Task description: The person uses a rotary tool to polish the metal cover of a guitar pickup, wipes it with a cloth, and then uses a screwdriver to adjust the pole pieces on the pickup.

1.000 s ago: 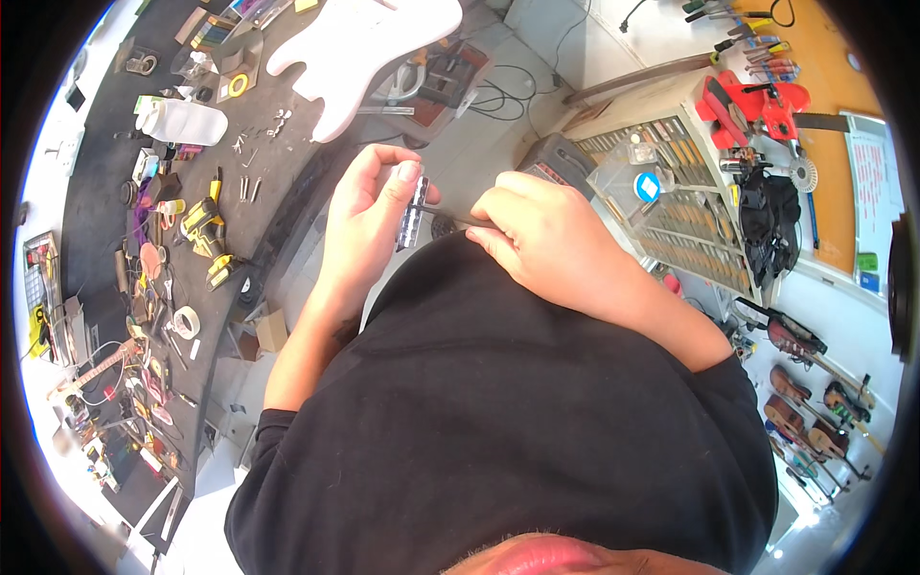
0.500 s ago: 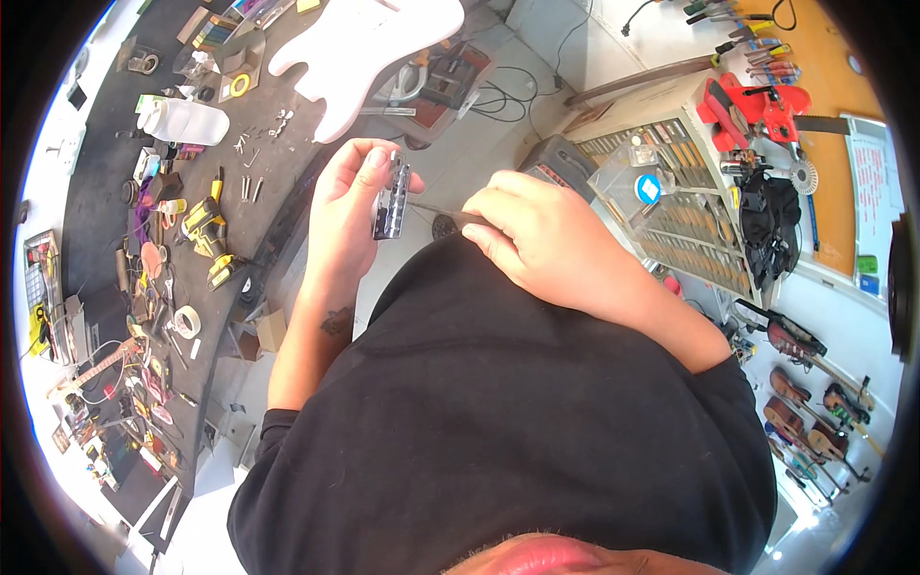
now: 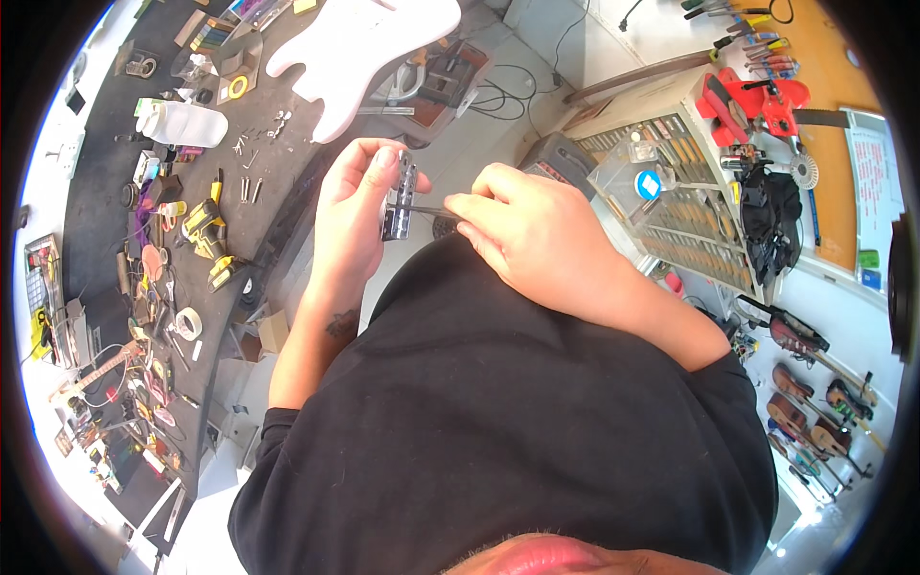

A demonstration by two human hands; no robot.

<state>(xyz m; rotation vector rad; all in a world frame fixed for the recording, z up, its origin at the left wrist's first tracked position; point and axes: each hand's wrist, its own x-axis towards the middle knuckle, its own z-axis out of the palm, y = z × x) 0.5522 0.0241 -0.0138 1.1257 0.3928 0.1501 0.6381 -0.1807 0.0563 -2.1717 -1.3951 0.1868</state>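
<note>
Upright in my left hand (image 3: pixel 353 206) is a small metal guitar bridge (image 3: pixel 395 228) with a row of dark and shiny saddles. The thumb presses its near face and the fingers wrap behind it. My right hand (image 3: pixel 546 230) is closed in a pinch around a thin dark rod-like tool (image 3: pixel 422 209). That tool's shaft points left, and its tip meets the bridge at about mid-height. Its exact kind cannot be made out, and the fingers hide its other end. Both hands are held in front of my black shirt, above the floor.
On the dark workbench (image 3: pixel 287 172) at left lie a white guitar body (image 3: pixel 383 48), a yellow cordless drill (image 3: pixel 204 230), a white bottle (image 3: pixel 187 123) and loose screws (image 3: pixel 244 144). A drawer cabinet (image 3: pixel 671 144) stands at right. Guitars (image 3: pixel 795 412) hang farther along.
My right hand has moved slightly left, and the thin tool's shaft now reaches the bridge. The left hand, still gripping the bridge, has shifted very slightly right.
</note>
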